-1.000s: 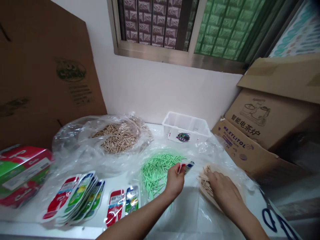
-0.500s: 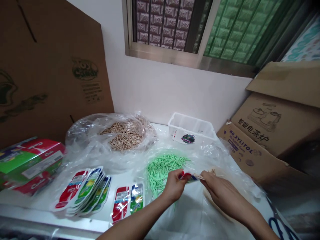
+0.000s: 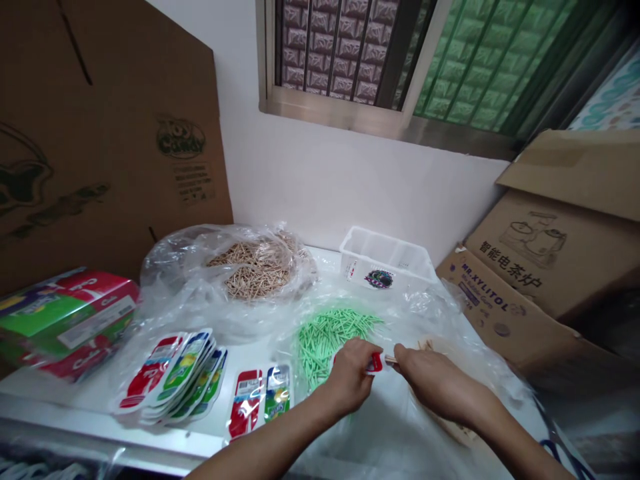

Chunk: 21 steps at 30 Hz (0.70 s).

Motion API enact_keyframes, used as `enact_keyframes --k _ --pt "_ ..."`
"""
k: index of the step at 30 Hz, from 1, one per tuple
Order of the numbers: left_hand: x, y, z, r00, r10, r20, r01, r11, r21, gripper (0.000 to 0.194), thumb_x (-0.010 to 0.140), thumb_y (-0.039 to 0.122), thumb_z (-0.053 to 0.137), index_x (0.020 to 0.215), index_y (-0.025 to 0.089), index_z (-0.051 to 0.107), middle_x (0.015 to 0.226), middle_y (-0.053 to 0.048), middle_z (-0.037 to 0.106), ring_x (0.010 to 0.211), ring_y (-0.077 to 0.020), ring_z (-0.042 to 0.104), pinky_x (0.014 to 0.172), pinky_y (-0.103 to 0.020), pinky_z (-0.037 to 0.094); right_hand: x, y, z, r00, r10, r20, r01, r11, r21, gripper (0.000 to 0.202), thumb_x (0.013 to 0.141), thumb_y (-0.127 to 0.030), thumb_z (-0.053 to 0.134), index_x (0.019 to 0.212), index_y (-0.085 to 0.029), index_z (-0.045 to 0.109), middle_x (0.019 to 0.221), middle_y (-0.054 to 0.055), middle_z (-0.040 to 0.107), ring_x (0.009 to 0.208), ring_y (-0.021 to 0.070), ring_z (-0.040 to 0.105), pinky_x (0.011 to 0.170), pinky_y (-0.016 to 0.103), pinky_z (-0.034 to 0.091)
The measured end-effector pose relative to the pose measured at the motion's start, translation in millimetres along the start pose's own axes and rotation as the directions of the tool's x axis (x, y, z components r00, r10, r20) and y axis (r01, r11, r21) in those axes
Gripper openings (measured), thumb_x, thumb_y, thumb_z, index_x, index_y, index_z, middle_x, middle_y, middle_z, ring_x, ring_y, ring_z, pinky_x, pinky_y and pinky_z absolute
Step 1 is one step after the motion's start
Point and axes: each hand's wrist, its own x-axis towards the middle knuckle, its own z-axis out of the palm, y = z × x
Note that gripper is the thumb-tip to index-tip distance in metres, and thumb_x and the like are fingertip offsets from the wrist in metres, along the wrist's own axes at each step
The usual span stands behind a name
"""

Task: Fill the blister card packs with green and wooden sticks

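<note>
My left hand [image 3: 351, 375] is closed on a small red and white packet [image 3: 375, 362], just in front of the pile of green sticks [image 3: 333, 333]. Fingers pressed together, my right hand [image 3: 433, 380] pinches thin pale sticks [image 3: 391, 360] whose ends meet the packet's right end. How far they reach inside cannot be seen. More pale sticks [image 3: 427, 347] lie behind and under my right hand. A red and green double packet [image 3: 246, 402] lies flat left of my left forearm, and a stack of similar packets [image 3: 173, 377] is further left.
Brown sticks [image 3: 255, 270] fill a clear plastic bag at the back. A white basket [image 3: 387, 260] stands by the wall. A red and green display box [image 3: 75, 317] is at left. Cardboard boxes [image 3: 520, 247] flank the right, a large one [image 3: 115, 133] the left. Blue-handled scissors lie lower right.
Both hands have shifted slightly left in the view. The packet has turned in my left hand and shows more red. The whole scene has slid a little to the right.
</note>
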Motion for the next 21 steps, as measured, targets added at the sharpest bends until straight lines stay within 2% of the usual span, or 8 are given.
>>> enact_keyframes --k 3,6,9,11,13,16,18,21 --pt "-2.8 6.9 1.8 0.989 -0.022 0.144 -0.004 0.984 0.177 0.045 0.062 0.003 0.049 0.106 0.014 0.053 0.093 -0.01 0.063 0.086 -0.0242 0.055 0.09 -0.042 0.035 6.7 -12.4 -0.5 0.994 0.009 0.107 0.011 0.983 -0.185 0.036 0.076 0.001 0.038 0.107 -0.01 0.055 0.087 0.016 0.069 0.073 0.0265 0.065 0.054 0.028 0.031" --pt "-5.7 12.0 1.3 0.969 -0.128 0.21 0.083 0.974 0.212 0.027 0.069 0.01 0.048 0.095 0.014 0.054 0.085 -0.011 0.063 0.076 -0.024 0.054 0.077 -0.038 0.039 10.3 -11.9 -1.2 0.994 -0.078 0.071 0.082 0.995 -0.058 0.039 0.076 0.0 0.039 0.11 -0.011 0.054 0.089 0.015 0.069 0.077 0.0255 0.064 0.057 0.027 0.033" --pt "-7.2 9.5 -1.5 0.949 -0.246 0.198 0.256 0.966 -0.029 0.013 0.082 0.022 0.042 0.084 0.017 0.054 0.075 -0.005 0.059 0.068 -0.0191 0.051 0.064 -0.029 0.037 13.6 -0.5 1.2 0.99 -0.13 -0.057 0.141 0.934 0.329 0.03 0.079 -0.013 0.046 0.108 -0.018 0.053 0.083 0.007 0.069 0.076 0.0214 0.062 0.06 0.025 0.036" --pt "-7.4 5.4 -2.7 0.934 -0.305 0.188 0.35 0.889 -0.296 0.021 0.086 0.032 0.04 0.081 0.016 0.054 0.071 -0.002 0.056 0.064 -0.0155 0.048 0.06 -0.025 0.035 16.8 5.2 6.3 0.988 -0.091 -0.128 0.15 0.789 0.595 0.022 0.08 -0.024 0.051 0.101 -0.019 0.056 0.08 0.003 0.068 0.075 0.0186 0.06 0.062 0.025 0.039" --pt "-7.7 1.9 -2.4 0.926 -0.321 0.199 0.377 0.759 -0.531 0.029 0.086 0.041 0.042 0.079 0.015 0.054 0.069 -0.001 0.052 0.063 -0.0133 0.045 0.06 -0.024 0.034 20.1 6.1 14.2 0.986 -0.05 -0.161 0.157 0.621 0.768 0.019 0.081 -0.033 0.052 0.089 -0.019 0.062 0.078 0.002 0.067 0.073 0.0169 0.058 0.063 0.024 0.04" --pt "-10.0 -0.6 0.3 0.917 -0.33 0.223 0.384 0.583 -0.716 0.035 0.081 0.047 0.05 0.077 0.013 0.055 0.067 0.0 0.049 0.061 -0.0115 0.04 0.058 -0.023 0.032 22.8 1.8 27.5 0.983 0.015 -0.183 0.154 0.475 0.866 0.026 0.081 -0.04 0.054 0.079 -0.017 0.065 0.072 0.001 0.063 0.069 0.015 0.055 0.061 0.024 0.039" --pt "-12.9 -0.9 2.6 0.9 -0.363 0.24 0.406 0.503 -0.763 0.036 0.078 0.048 0.055 0.078 0.012 0.057 0.066 0.0 0.049 0.06 -0.0109 0.038 0.056 -0.022 0.03 22.3 -1.0 33.7 0.982 0.052 -0.182 0.139 0.459 0.878 0.028 0.08 -0.041 0.054 0.074 -0.016 0.064 0.067 -0.001 0.06 0.064 0.0134 0.051 0.058 0.023 0.037" --pt "-17.7 -0.6 5.2 0.876 -0.403 0.265 0.431 0.409 -0.804 0.038 0.077 0.047 0.057 0.082 0.01 0.058 0.067 -0.001 0.051 0.058 -0.0104 0.038 0.055 -0.022 0.029 20.1 -2.6 37.8 0.981 0.073 -0.178 0.12 0.489 0.864 0.031 0.082 -0.041 0.051 0.065 -0.016 0.061 0.062 -0.002 0.055 0.06 0.0122 0.047 0.057 0.023 0.034"
